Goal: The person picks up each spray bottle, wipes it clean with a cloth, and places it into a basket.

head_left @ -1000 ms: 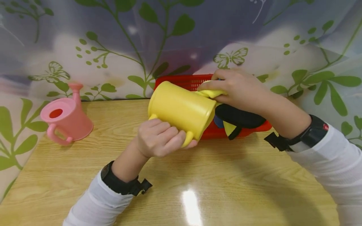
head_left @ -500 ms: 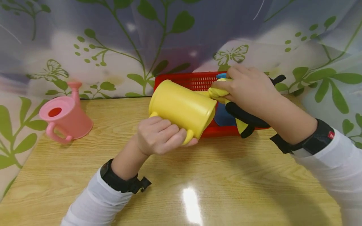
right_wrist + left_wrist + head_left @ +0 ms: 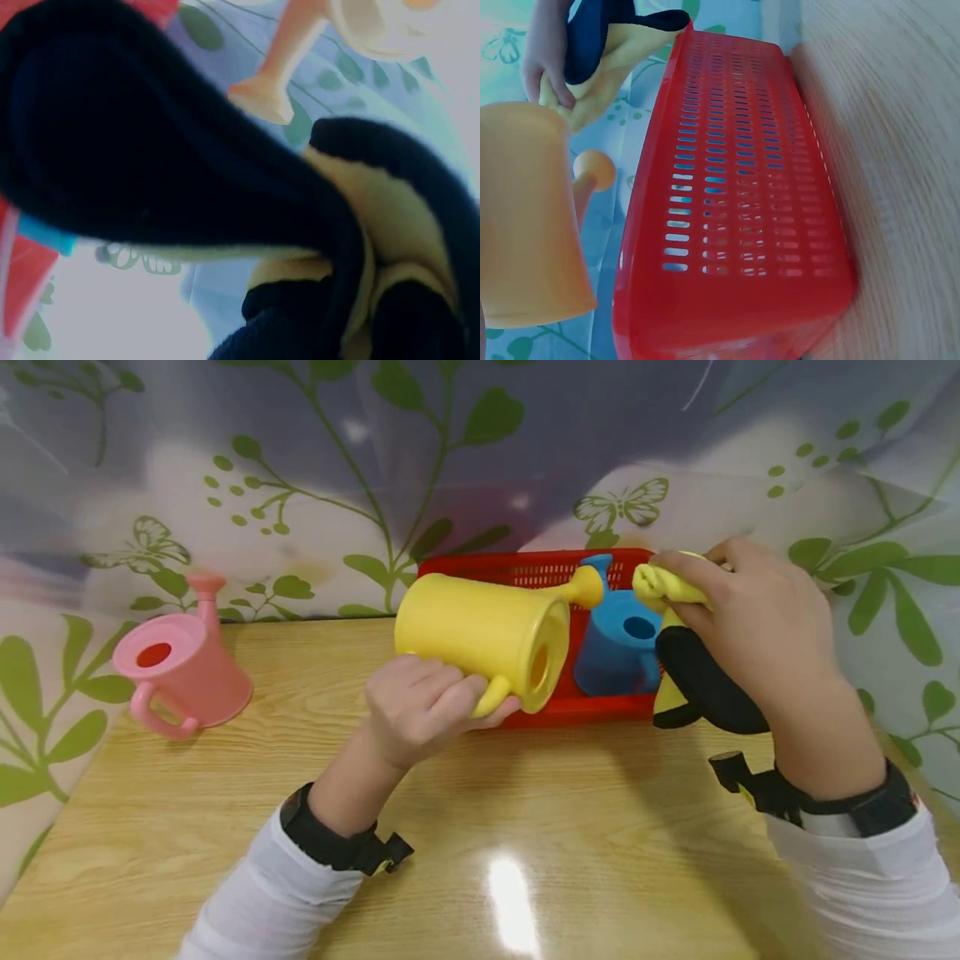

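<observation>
My left hand (image 3: 423, 706) grips the handle of a yellow watering can (image 3: 472, 627), held tipped on its side above the basket's left part. Its spout points right, and the open top faces to the front right. In the left wrist view the can's body (image 3: 529, 217) fills the left side. My right hand (image 3: 772, 618) pinches a bunched yellow cloth with black parts (image 3: 716, 685), which hangs down at the basket's right end. Close up in the right wrist view, the black part of the cloth (image 3: 135, 135) covers much of the picture.
A red slotted basket (image 3: 592, 708) stands against the patterned backdrop (image 3: 525, 468). Inside it a blue watering can (image 3: 611, 647) sits upright. At the far left a pink watering can (image 3: 191, 677) stands on the wooden table (image 3: 420, 877).
My right hand has moved right with the cloth, away from the yellow can's spout. The spout and the blue can now show. My left hand has turned the yellow can slightly, showing its opening.
</observation>
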Demonstrator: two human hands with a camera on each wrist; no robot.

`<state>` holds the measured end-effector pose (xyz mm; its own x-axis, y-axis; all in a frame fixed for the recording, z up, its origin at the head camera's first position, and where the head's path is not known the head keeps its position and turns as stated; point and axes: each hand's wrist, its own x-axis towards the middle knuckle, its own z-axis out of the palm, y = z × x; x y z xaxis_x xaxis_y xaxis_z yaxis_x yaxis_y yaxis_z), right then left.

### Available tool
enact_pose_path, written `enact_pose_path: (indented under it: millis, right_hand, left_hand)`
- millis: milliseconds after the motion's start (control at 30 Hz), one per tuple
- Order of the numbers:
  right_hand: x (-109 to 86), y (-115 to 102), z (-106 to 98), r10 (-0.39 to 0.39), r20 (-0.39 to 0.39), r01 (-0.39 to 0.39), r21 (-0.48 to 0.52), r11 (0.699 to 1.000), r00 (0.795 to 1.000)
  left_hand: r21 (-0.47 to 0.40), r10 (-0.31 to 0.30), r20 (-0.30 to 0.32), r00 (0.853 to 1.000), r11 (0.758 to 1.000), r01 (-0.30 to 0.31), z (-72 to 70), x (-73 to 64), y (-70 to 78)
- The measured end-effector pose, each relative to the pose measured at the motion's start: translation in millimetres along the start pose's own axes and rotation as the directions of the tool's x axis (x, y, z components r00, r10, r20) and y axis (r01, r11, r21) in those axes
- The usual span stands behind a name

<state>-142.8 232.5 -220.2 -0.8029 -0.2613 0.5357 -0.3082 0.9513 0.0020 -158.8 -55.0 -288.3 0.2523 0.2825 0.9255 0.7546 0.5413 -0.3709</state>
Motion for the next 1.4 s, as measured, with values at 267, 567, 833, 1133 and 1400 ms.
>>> enact_pose_path:
  millis: [267,567,833,1133,1400]
  right_hand:
    - [-29.9,5,1,0.204,0.007,-0.201,0.198,0.959,0.979]
    - [-44.5,11,19,0.271,-0.015,-0.250,0.339,0.907,0.962]
    - [-49.6,17,22,0.271,-0.009,-0.247,0.386,0.889,0.963]
    - [-47.6,21,25,0.286,-0.017,-0.251,0.429,0.868,0.958]
    - [-41.9,18,24,0.287,-0.021,-0.250,0.433,0.866,0.958]
  left_hand:
    - [0.052,-0.411,-0.009,0.912,0.910,0.411,16.8,-3.4,4.6]
    - [0.052,-0.856,0.139,0.498,0.509,0.859,41.2,6.6,9.4]
    - [0.104,-0.923,0.382,0.038,0.084,0.991,55.9,6.0,18.6]
    - [0.135,-0.833,0.541,-0.114,-0.048,0.990,72.9,1.9,38.5]
    - [0.202,-0.722,0.653,-0.230,-0.126,0.971,88.2,6.2,42.3]
